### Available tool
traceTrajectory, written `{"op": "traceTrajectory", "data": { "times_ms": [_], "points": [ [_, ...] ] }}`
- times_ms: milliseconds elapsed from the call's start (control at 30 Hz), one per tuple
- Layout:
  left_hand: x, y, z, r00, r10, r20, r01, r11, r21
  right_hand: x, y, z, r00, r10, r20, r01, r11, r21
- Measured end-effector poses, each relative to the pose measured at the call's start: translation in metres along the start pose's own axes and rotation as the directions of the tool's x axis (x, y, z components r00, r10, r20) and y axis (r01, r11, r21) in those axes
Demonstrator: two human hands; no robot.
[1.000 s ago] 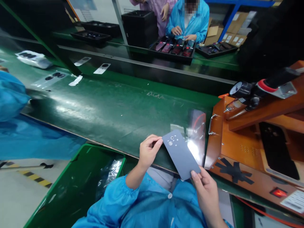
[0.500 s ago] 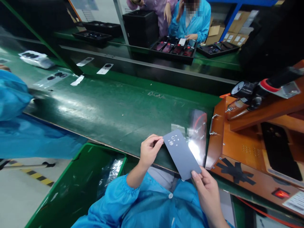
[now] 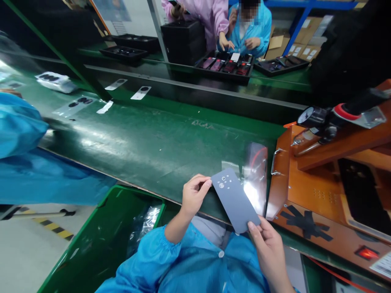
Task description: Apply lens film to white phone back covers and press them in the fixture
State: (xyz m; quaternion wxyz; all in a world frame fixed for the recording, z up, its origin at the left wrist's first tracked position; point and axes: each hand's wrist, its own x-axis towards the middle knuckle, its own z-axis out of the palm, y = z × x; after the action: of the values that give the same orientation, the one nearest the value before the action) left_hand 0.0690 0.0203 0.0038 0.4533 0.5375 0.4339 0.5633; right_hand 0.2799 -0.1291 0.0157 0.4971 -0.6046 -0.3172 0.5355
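Left hand (image 3: 194,196) pinched the grey panel (image 3: 235,202) by one corner, right hand (image 3: 269,245) gripped the opposite end, near the desk (image 3: 165,138)!

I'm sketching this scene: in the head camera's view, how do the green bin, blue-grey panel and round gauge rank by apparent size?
Largest to smallest:
green bin
blue-grey panel
round gauge

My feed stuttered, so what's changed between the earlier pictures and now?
In the background, a pink-sleeved co-worker's hand has moved down toward the black tray, and a blue-sleeved co-worker's hand has lifted away from it. The person's left hand and right hand stay on the grey panel; neither grip changed.
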Motion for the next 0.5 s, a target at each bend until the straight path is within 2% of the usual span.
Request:
{"op": "traceTrajectory", "data": {
  "times_ms": [500],
  "points": [
    [-0.0008,0.0000,0.0001,1.000,0.004,0.006,-0.004,1.000,0.014,0.0000,0.0002,-0.0002,1.000,-0.027,0.002,0.027,0.999,-0.041]
  ]
}}
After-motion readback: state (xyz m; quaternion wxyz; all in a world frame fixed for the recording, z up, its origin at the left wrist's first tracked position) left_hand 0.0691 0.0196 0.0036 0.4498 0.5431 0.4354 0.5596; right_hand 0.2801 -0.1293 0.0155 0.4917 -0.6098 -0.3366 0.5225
